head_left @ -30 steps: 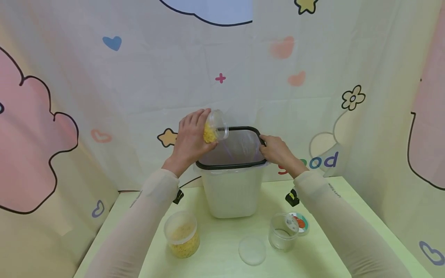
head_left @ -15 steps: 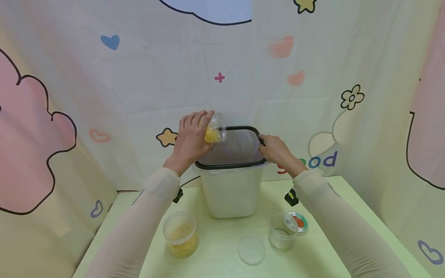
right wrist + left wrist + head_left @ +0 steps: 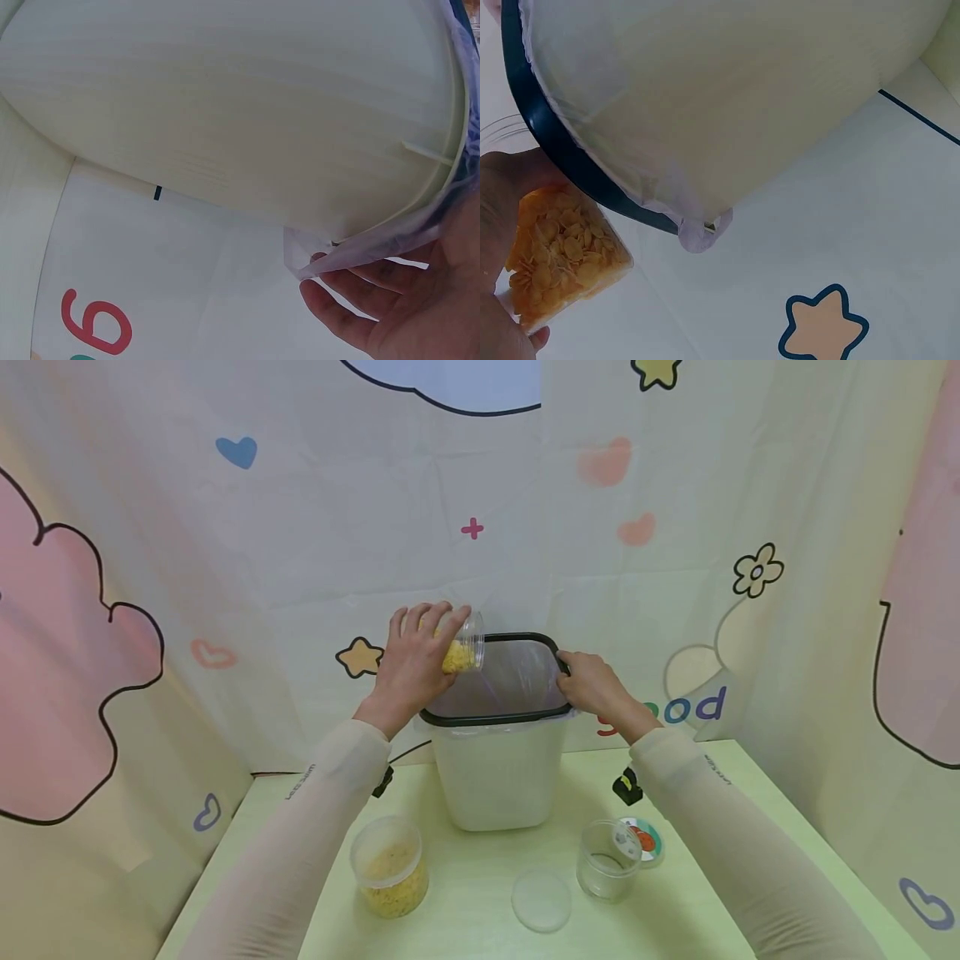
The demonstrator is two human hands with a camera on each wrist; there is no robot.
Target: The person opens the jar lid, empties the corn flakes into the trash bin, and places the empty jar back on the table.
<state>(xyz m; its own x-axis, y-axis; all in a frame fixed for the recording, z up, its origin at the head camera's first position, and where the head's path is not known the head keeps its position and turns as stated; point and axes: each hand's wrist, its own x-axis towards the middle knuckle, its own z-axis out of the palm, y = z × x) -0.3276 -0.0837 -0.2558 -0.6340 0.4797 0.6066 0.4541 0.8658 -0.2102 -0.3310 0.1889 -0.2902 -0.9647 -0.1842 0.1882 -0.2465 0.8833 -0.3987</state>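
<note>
My left hand (image 3: 412,664) grips a clear plastic jar (image 3: 476,628), tipped on its side above the left part of a trash bin. Yellow flakes (image 3: 568,244) lie in the jar, and its mouth points right, over the bin's opening. The white trash bin (image 3: 502,777) has a black rim (image 3: 495,720) and a thin see-through liner. My right hand (image 3: 592,681) holds the bin's rim at the right side. In the right wrist view its fingers (image 3: 367,296) curl under the rim by the liner's edge. The bin's bottom inside is hidden.
On the pale table, a tub of yellow crumbs (image 3: 390,868) stands front left. A clear tub (image 3: 607,872), a translucent lid (image 3: 542,900) and a lid with a printed label (image 3: 647,842) sit front right. A printed curtain (image 3: 300,527) hangs behind.
The tilted jar has dropped slightly and shifted a little left with my left hand. My right hand stays on the rim, and the bin stands in the same place.
</note>
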